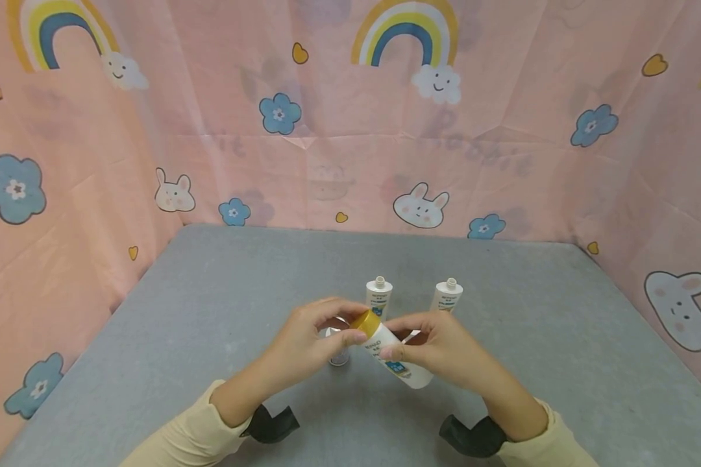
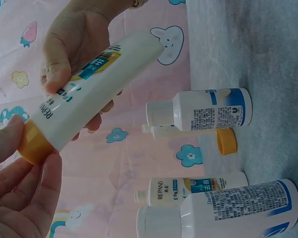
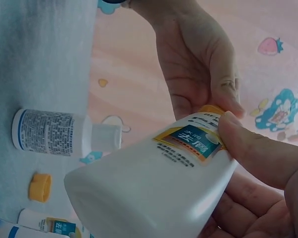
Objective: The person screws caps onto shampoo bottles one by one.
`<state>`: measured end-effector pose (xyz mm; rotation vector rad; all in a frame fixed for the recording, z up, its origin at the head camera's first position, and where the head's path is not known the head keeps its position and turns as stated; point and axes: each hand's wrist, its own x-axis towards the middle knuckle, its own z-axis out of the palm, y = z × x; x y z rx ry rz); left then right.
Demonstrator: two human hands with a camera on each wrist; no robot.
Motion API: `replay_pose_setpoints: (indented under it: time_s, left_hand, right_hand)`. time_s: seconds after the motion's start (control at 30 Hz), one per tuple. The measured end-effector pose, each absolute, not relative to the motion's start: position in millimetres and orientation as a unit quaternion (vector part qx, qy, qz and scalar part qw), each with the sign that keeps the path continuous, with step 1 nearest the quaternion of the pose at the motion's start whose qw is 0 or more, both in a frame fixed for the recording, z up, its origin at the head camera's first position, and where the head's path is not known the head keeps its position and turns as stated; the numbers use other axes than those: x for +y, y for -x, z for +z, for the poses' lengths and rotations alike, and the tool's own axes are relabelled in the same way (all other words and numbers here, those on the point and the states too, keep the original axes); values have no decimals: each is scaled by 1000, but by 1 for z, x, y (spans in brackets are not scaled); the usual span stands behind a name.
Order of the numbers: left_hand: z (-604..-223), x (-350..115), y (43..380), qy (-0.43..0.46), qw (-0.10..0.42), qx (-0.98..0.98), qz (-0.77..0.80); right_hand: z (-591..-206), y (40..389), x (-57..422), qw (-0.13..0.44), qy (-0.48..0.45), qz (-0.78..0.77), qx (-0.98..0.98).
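Observation:
A white shampoo-type bottle [image 1: 407, 371] with a yellow cap [image 1: 369, 322] is held tilted above the table. My left hand [image 1: 318, 340] pinches the cap between thumb and fingers, as the left wrist view also shows. Around the bottle's body, my right hand [image 1: 441, 347] grips with the thumb on the front. The cap sits on the bottle's neck; whether it is tight I cannot tell. Just beyond the hands stand two similar bottles, one at the middle [image 1: 380, 295] and one at the right [image 1: 447, 295], both with bare necks.
Two white-capped bottles with blue bases, a nearer one [image 2: 238, 210] and a farther one [image 2: 208, 110], stand upright on the grey table [image 1: 239, 272]. A loose yellow cap [image 2: 227, 142] lies close by. A pink patterned curtain [image 1: 327, 155] encloses the table's back and sides.

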<state>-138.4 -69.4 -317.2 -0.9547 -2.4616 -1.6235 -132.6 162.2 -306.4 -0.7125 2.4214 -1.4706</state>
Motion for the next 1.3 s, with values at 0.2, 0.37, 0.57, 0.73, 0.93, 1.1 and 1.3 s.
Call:
replay_pose_setpoints:
  time_s: [0.2,0.37,0.57,0.73,0.93,1.1,1.3]
  left_hand:
    - [-317,-70,138,322,31,-792,-518]
    - [-316,-70,138,321,28,-790,-522]
    - [-317,-69,139,303,20,-786,-539]
    - [-318,-69,140,300,23,-786,-540]
    - [-318,-70,140,307,29,-786,-536]
    - [-318,-70,139,307,27,-786,-536]
    - [-317,-69,139,287,14,-788,-545]
  right_hand:
    - [-307,133,162,110,244,-501,823]
    - [-306,133,162,111,250,-505,819]
    - [-305,133,163,103,250,-514,814]
    - [-306,133,163,101,247,-513,816]
    - [-307,133,162,102,254,-513,813]
    - [-306,133,161,107,255,-513,813]
    - [-305,133,163,101,251,-520,810]
